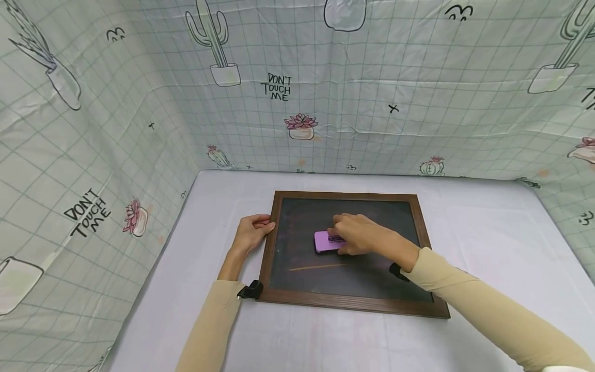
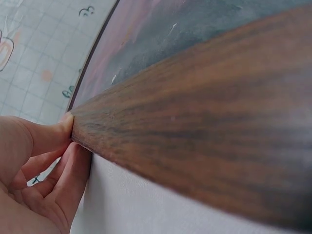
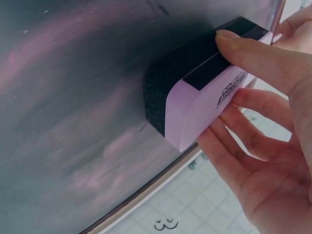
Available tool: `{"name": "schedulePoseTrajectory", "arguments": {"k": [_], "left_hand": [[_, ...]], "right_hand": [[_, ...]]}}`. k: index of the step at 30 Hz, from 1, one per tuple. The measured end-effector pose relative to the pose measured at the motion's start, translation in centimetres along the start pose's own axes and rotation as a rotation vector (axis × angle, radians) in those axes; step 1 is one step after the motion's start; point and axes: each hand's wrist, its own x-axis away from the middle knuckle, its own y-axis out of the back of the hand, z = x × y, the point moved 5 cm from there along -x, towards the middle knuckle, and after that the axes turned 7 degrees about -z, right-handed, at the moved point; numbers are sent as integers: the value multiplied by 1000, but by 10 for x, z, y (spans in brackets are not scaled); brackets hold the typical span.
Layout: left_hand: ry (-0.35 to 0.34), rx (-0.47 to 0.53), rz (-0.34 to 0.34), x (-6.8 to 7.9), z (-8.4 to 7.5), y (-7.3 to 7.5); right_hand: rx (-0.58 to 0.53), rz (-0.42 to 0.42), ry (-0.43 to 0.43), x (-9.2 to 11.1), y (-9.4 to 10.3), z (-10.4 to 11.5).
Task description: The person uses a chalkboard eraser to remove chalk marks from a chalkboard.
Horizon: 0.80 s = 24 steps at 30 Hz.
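Note:
A framed chalkboard (image 1: 297, 289) lies on the white-covered table, its wooden frame (image 2: 195, 112) large in the left wrist view. At its left edge my left hand (image 1: 251, 232) pinches the frame, thumb on the edge and fingers beside and below it. My right hand (image 1: 360, 235) grips a purple eraser (image 1: 325, 242) over the middle of the board. In the right wrist view, the black felt side of the eraser (image 3: 195, 112) faces the board, with my thumb on one side and fingers on the other. Below the eraser runs an orange chalk line (image 1: 316, 267); pinkish smears mark the dark surface.
White cloth covers the table (image 1: 488, 232) around the board. Behind it and to the left hangs a grid-patterned curtain (image 1: 372, 77) with cactus drawings. Dark bands (image 1: 251, 290) sit at both wrists, near the board.

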Motion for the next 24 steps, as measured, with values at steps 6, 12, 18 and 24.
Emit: {"name": "schedulePoseTrajectory", "arguments": {"k": [6,12,18,24], "left_hand": [[-12,1,1,0,2,-2],[-11,0,-3,1,3,-1],[-19,5,1,-1,2,0],[-18,0,-4,-2,2,0]], "right_hand": [[-12,-8,-23,11,-1,-8],[-110,-51,-34,19,-4,-16],[-189,-152,-27,31,-3,-19],[-181,-188,-17,47,0,-16]]}}
